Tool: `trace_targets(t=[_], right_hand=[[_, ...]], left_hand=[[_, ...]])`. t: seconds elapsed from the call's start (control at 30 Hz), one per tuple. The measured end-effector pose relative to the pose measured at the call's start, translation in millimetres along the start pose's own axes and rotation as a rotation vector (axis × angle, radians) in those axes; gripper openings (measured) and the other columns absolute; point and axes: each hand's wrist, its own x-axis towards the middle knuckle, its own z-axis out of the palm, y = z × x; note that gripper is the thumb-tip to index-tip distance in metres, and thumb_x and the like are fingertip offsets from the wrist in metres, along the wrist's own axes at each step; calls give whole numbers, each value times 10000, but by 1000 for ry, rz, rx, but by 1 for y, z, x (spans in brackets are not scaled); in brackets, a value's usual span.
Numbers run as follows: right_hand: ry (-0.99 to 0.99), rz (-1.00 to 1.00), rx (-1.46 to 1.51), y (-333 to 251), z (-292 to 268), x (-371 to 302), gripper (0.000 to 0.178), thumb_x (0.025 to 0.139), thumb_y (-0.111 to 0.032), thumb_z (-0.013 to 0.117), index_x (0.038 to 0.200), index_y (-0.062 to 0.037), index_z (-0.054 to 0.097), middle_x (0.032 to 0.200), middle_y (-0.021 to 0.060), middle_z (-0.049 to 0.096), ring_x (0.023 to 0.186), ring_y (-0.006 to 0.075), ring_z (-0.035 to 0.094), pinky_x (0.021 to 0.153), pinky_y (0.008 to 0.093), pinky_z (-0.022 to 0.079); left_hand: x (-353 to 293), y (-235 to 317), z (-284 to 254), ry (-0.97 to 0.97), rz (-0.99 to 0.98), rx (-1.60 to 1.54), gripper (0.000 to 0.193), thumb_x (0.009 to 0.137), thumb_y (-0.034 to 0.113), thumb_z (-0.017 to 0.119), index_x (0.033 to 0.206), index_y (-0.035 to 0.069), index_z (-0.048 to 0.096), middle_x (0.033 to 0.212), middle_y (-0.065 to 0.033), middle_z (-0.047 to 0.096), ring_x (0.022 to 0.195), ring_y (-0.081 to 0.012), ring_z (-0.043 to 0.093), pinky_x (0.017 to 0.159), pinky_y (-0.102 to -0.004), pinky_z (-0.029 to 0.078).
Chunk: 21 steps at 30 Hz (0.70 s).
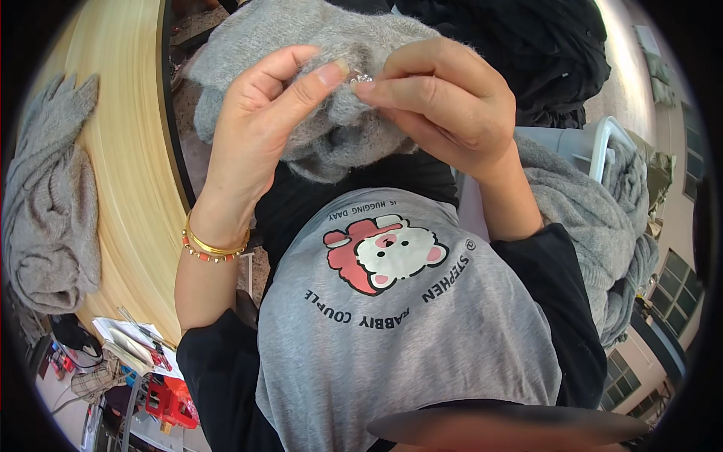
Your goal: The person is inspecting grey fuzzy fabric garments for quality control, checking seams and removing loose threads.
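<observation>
A fuzzy grey knit garment (pixel 263 34) lies bunched over my lap, under both hands. My left hand (pixel 263 113) is closed on a fold of it, the thumb pressed on top. Close to that thumb tip, my right hand (pixel 452 102) pinches a small sparkling silver piece (pixel 362 78) between thumb and forefinger, against the knit. The piece is too small to make out its exact kind. My right hand's other fingers curl inward, and whatever is beneath them is hidden.
On my left runs a light wooden table (pixel 128 151) with another grey knit (pixel 56 218) on it. More grey knits (pixel 587 226) spill around a pale plastic bin (pixel 602 143) on my right. Black cloth (pixel 535 45) is heaped ahead. Papers (pixel 135 343) lie at lower left.
</observation>
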Motion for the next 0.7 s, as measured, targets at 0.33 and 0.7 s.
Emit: trace_targets(t=[0.33, 0.7], right_hand=[[37, -27, 37, 3, 5, -3, 215, 661, 17, 765, 867, -18, 713, 807, 68, 629, 625, 123, 591, 515, 202, 445], [-46, 196, 264, 5, 6, 10, 191, 704, 59, 704, 885, 2, 696, 827, 78, 666, 725, 164, 647, 599, 227, 509]], left_hand=[[-3, 4, 3, -21, 74, 168, 239, 893, 57, 645, 1110, -24, 587, 951, -20, 645, 841, -38, 585, 717, -166, 477], [1, -6, -1, 80, 382, 534, 275, 772, 72, 777, 986, 3, 619, 857, 21, 625, 779, -28, 549, 685, -177, 460]])
